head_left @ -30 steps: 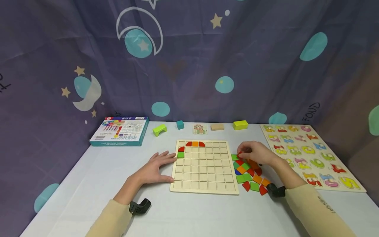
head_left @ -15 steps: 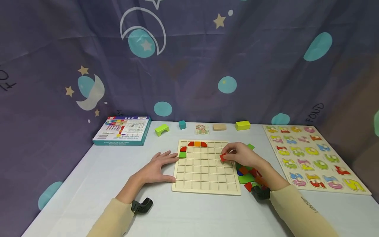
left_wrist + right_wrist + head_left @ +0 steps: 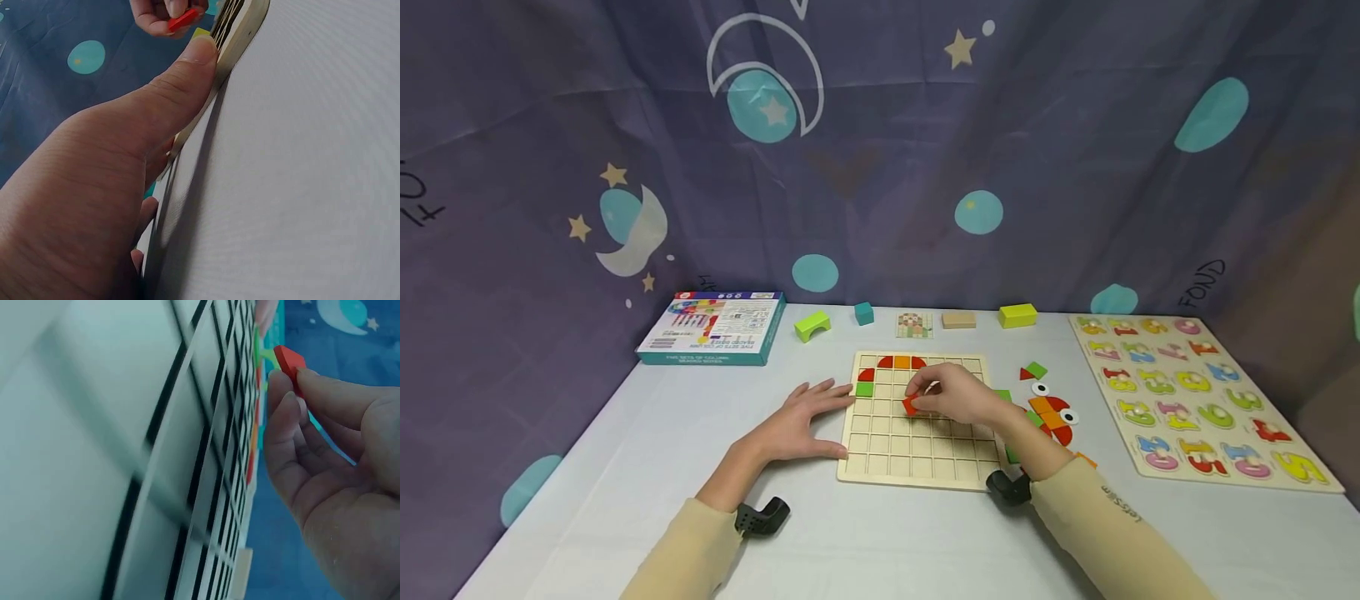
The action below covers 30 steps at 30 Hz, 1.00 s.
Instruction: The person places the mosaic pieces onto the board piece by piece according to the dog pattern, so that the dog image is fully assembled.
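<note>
My left hand (image 3: 797, 421) lies beside the wooden grid board (image 3: 887, 475), fingers spread and fairly straight, fingertips and thumb touching its left edge. Over the middle of the board, my right hand (image 3: 955, 393) pinches a small red tile (image 3: 289, 362) between thumb and fingers; the tile's exact shape is partly covered by the fingertips. Red quarter-circle tiles (image 3: 886, 362), an orange square tile (image 3: 902, 362) and a green square tile (image 3: 864, 389) sit in cells at the board's upper left. Right of the board, the loose tiles (image 3: 1056, 421) are partly hidden by my right forearm.
Behind the board stand a green arch block (image 3: 813, 323), a teal cube (image 3: 864, 313), a pattern card (image 3: 914, 325), a plain wooden block (image 3: 958, 320) and a yellow block (image 3: 1018, 315). A flat box (image 3: 707, 329) lies back left; a number puzzle board (image 3: 1232, 483) lies right.
My right hand has picked the red tile from the pile and carried it left over the board's middle. My left hand stays at the left edge. The head view has shifted slightly.
</note>
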Tool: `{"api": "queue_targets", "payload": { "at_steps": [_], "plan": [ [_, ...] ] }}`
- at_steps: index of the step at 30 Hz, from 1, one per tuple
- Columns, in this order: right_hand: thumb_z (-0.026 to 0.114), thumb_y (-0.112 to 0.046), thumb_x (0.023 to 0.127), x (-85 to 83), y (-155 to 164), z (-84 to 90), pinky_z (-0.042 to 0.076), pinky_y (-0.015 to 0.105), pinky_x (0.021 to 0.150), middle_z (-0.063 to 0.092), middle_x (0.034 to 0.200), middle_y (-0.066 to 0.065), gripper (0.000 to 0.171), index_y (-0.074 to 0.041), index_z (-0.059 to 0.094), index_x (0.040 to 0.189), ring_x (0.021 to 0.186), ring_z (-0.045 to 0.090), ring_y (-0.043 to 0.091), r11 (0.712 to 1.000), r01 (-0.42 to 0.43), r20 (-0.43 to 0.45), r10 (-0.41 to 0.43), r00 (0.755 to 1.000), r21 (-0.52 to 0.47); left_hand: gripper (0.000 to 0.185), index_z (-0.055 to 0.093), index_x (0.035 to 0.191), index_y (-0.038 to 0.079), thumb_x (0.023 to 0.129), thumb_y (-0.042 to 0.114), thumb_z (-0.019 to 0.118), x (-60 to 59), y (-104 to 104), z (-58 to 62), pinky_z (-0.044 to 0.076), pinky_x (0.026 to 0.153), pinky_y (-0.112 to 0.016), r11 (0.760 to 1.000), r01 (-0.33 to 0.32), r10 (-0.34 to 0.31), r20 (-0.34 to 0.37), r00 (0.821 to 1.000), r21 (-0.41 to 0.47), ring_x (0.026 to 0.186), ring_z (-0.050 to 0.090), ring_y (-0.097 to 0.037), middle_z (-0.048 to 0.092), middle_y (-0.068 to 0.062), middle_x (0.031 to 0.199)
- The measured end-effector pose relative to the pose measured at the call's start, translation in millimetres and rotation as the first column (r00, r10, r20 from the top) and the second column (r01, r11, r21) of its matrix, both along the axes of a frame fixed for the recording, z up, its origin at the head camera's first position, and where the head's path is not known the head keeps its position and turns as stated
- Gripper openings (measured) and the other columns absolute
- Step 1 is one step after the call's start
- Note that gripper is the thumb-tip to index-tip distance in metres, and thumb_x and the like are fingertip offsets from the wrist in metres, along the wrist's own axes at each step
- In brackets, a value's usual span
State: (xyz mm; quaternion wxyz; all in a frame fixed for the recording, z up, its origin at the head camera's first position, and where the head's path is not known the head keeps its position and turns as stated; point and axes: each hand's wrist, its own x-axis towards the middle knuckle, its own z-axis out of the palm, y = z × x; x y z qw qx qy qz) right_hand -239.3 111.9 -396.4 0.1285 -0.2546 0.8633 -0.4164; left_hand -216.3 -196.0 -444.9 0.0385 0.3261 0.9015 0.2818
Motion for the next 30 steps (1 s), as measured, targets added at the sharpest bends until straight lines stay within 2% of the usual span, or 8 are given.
{"api": "queue_targets", "payload": {
  "at_steps": [5, 11, 17, 24, 30],
  "plan": [
    [0.073, -0.004, 0.092, -1.4, -20, -1.8, 0.052, 0.030, 0.073, 0.065, 0.091, -0.001, 0.007, -0.007, 0.072, 0.098, 0.079, 0.061, 0.016, 1.000, 0.000, -0.006, 0.000, 1.000, 0.021, 0.083, 0.055, 0.147, 0.014, 0.079, 0.053, 0.083, -0.5, 0, -0.3, 0.007, 0.120, -0.059, 1.000, 0.001, -0.001, -0.001, 1.000, 0.000, 0.150, 0.022, -0.031, 0.041, -0.002, 0.158],
    [0.073, -0.004, 0.092, -3.1, -43, -5.3, 0.050, 0.027, 0.066, 0.065, 0.088, 0.000, 0.007, -0.007, 0.072, 0.098, 0.074, 0.059, 0.015, 1.000, -0.002, 0.034, 0.002, 0.999, 0.010, 0.084, 0.054, 0.148, 0.014, 0.079, 0.054, 0.082, -1.2, 0, -0.2, 0.007, 0.120, -0.058, 1.000, 0.004, -0.004, 0.000, 1.000, -0.009, 0.151, 0.022, -0.031, 0.040, -0.002, 0.158],
    [0.073, -0.006, 0.092, -7.4, -61, -8.7, 0.049, 0.027, 0.067, 0.065, 0.090, -0.001, 0.006, -0.008, 0.072, 0.097, 0.076, 0.057, 0.016, 0.999, 0.040, 0.074, -0.040, 0.996, -0.006, 0.084, 0.054, 0.148, 0.015, 0.079, 0.054, 0.082, -2.7, -1, -0.4, 0.007, 0.120, -0.058, 1.000, 0.010, -0.010, -0.003, 1.000, -0.004, 0.151, 0.022, -0.032, 0.040, -0.003, 0.158],
    [0.073, -0.005, 0.091, -11.3, -70, -15.3, 0.047, 0.027, 0.062, 0.064, 0.083, 0.001, 0.004, -0.005, 0.072, 0.095, 0.068, 0.055, 0.016, 0.995, 0.099, 0.069, -0.097, 0.993, -0.021, 0.087, 0.051, 0.150, 0.013, 0.080, 0.052, 0.083, -3.3, 0, -0.3, 0.008, 0.119, -0.059, 1.000, 0.015, -0.015, -0.012, 1.000, 0.001, 0.150, 0.022, -0.033, 0.040, -0.003, 0.158],
    [0.074, -0.007, 0.092, -10.4, -75, -16.1, 0.048, 0.028, 0.069, 0.065, 0.085, -0.001, 0.004, -0.004, 0.074, 0.094, 0.074, 0.055, 0.015, 0.995, 0.102, 0.014, -0.102, 0.995, 0.021, 0.087, 0.051, 0.150, 0.013, 0.079, 0.053, 0.083, -2.8, -1, 0.2, 0.007, 0.120, -0.058, 1.000, 0.006, -0.006, -0.007, 1.000, -0.014, 0.151, 0.021, -0.030, 0.040, -0.001, 0.158]
  ]
}}
